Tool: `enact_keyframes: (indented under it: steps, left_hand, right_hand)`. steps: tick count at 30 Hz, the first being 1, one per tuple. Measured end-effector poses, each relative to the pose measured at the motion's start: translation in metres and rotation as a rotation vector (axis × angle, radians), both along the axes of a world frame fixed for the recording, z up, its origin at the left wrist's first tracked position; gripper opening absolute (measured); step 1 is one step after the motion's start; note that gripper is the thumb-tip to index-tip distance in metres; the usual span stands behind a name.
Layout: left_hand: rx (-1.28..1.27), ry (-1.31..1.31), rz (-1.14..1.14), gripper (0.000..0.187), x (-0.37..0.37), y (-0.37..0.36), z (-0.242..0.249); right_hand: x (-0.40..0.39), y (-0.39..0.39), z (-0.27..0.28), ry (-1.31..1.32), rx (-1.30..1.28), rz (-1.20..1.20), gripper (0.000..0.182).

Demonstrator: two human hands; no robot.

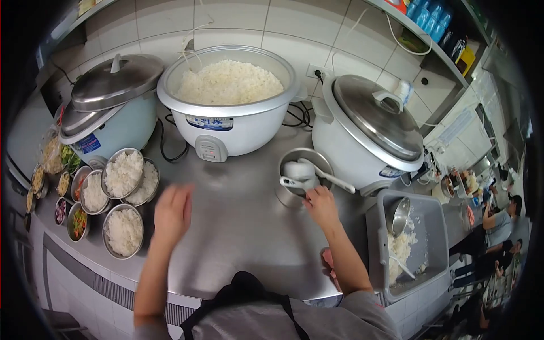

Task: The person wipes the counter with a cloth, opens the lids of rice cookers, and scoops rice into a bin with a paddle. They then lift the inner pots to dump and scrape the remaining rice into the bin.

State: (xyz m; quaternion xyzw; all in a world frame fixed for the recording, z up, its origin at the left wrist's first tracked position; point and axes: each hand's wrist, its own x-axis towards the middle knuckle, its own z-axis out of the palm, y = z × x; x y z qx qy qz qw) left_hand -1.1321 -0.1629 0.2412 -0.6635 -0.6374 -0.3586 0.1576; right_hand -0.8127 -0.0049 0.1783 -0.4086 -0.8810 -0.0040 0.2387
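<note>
Rice paddles (pixel 306 173) lie in a steel bowl (pixel 320 158) on the tabletop (pixel 238 221), their handles pointing right toward a lidded cooker (pixel 368 133). We see our right hand (pixel 320 205) at the bowl's near rim, fingers curled; whether it grips anything we cannot tell. Our left hand (pixel 171 214) hovers open, holding nothing, beside bowls of rice (pixel 123 229).

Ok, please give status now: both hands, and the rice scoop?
Left hand open, above bare counter, beside rice bowls. Right hand at white rice scoop in steel pot; grip unclear. Nothing between.
</note>
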Motion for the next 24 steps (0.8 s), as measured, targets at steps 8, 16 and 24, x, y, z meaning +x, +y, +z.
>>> enact_keyframes:
  steps: [8,16,24]
  left_hand:
    - [0.116,0.384,0.006,0.043,-0.043,0.156,0.053]
    - [-0.321,0.407,0.05,0.02,-0.047,0.179,0.068]
    - [-0.215,0.375,0.081,0.018,-0.026,0.182,0.053]
  right_hand:
    - [0.047,-0.047,0.007,-0.018,-0.01,-0.093,0.019]
    - [0.078,-0.061,0.011,0.002,-0.069,-0.137,0.019]
    - [0.127,-0.074,0.004,-0.007,-0.003,-0.376,0.017]
